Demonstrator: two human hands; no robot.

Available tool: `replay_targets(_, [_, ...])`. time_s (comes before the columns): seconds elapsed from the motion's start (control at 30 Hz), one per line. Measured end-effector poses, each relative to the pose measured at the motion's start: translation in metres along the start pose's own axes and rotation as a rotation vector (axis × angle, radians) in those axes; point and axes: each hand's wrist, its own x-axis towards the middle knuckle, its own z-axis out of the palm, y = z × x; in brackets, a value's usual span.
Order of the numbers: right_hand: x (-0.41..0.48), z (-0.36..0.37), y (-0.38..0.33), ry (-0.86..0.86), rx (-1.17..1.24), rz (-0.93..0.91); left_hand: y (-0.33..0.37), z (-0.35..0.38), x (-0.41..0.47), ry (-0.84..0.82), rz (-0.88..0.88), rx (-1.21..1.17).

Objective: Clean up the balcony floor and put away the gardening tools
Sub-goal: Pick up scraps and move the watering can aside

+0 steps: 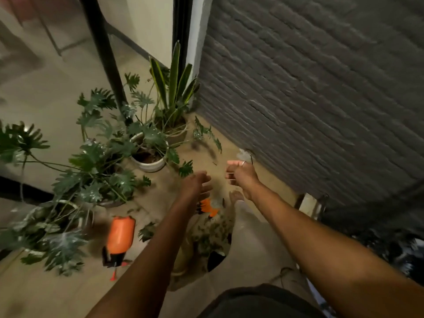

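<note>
**A:** Where are the gardening tools?

**B:** The orange spray bottle [121, 235] rests on the balcony floor [68, 292], at seven o'clock from the left hand [196, 185]. A small orange tool [207, 208] lies just below that hand, at six o'clock.

**A:** And the hands?

**B:** The left hand hovers with its grip apart, fingers relaxed, holding nothing. The right hand [238, 176], at three o'clock from it, has its fingers curled. With the blur, I cannot tell whether that grip is clamped on anything.

**A:** How should the pickup go?

**B:** I'd lower the left hand straight onto the small tool and take it by the handle. Then I'd lift the bottle by its body, nozzle up, so nothing drips. The fallen leaf [146, 231], at three o'clock from the bottle, can be swept up afterwards.
</note>
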Motion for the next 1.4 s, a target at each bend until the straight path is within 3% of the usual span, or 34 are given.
replay_targets(0.17, [0.154,-0.015,0.004,-0.039,-0.212,-0.005,0.009,0.060,0.128,0.124,-0.044,0.055])
replay_targets(0.33, [0.382,-0.014,0.070,-0.138,-0.474,0.040,-0.050,0.106,0.314,0.343,-0.176,0.029])
replay_targets(0.4, [0.476,-0.004,0.113,-0.199,-0.600,0.005,-0.093,0.117,0.393,0.324,-0.222,0.107])
replay_targets(0.5, [0.592,0.015,0.183,-0.287,-0.754,-0.040,-0.154,0.119,0.500,0.238,-0.149,0.311])
replay_targets(0.7, [0.730,0.056,0.302,-0.342,-0.986,-0.188,-0.272,0.081,0.675,0.166,-0.137,0.565])
replay_targets(0.87, [0.764,0.085,0.343,-0.265,-1.070,-0.281,-0.309,0.067,0.725,0.124,-0.101,0.673])
replay_targets(1.0, [0.766,0.090,0.350,-0.174,-1.071,-0.375,-0.331,0.047,0.741,0.101,-0.143,0.602])
replay_targets(1.2, [0.753,0.086,0.362,-0.251,-1.126,-0.371,-0.334,0.036,0.738,0.135,-0.212,0.447])
replay_targets(1.3, [0.740,0.093,0.365,-0.192,-0.834,-0.329,-0.328,0.028,0.735,0.193,-0.192,0.346])
replay_targets(1.4, [0.727,0.109,0.366,-0.277,-0.545,-0.119,-0.315,0.026,0.728,0.273,-0.102,0.208])
